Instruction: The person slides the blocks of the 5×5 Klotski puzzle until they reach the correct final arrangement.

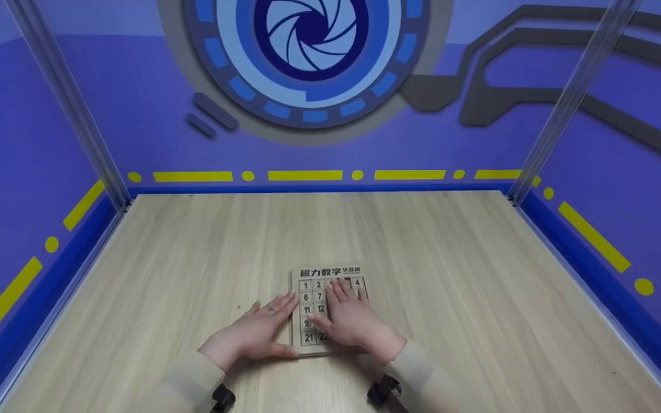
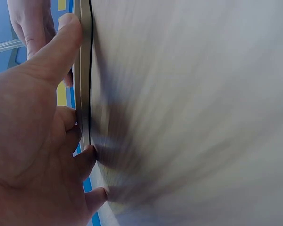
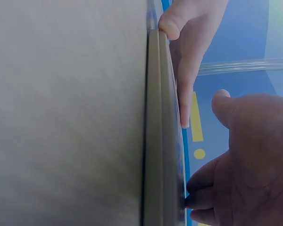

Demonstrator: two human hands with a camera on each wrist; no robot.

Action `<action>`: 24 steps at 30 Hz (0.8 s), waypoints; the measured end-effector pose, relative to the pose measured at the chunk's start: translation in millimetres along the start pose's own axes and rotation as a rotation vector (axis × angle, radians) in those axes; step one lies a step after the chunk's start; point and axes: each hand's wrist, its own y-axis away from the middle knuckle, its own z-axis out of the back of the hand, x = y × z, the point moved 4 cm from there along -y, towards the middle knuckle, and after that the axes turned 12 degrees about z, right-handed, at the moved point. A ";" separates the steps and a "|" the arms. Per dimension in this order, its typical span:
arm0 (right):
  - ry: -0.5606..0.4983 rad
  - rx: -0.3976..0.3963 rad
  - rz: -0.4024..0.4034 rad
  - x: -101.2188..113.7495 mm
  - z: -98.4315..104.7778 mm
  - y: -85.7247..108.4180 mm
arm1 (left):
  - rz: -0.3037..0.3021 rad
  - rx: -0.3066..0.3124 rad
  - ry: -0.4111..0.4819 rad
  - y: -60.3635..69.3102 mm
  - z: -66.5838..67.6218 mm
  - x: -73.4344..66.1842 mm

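Observation:
A wooden number slide puzzle (image 1: 295, 321), with printed characters along its top and rows of numbered square tiles, lies flat near the front of the table. My left hand (image 1: 256, 330) steadies its left side, thumb at the lower left corner and fingertips along the edge. On the tiles rests my right hand (image 1: 353, 318), fingers extended toward the top row, where a dark gap shows by the tile marked 4. That hand hides much of the right columns. In the wrist views the puzzle's side edge (image 3: 153, 117) appears as a thin layered strip.
The pale wood-grain table (image 1: 193, 241) extends around the puzzle. Blue-purple panels with yellow dashes (image 1: 304, 175) enclose it at the back and sides. Metal posts (image 1: 571, 86) rise at the two back corners.

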 end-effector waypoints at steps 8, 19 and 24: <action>-0.063 -0.046 0.005 -21.4 10.0 14.7 | 0.009 0.000 0.002 0.2 0.3 0.2; -0.045 -0.050 -0.045 -43.0 10.9 25.3 | 0.010 0.003 0.031 0.2 0.7 0.1; -0.040 -0.053 -0.047 -38.7 10.2 22.9 | 0.008 0.003 0.026 -0.6 0.8 -0.4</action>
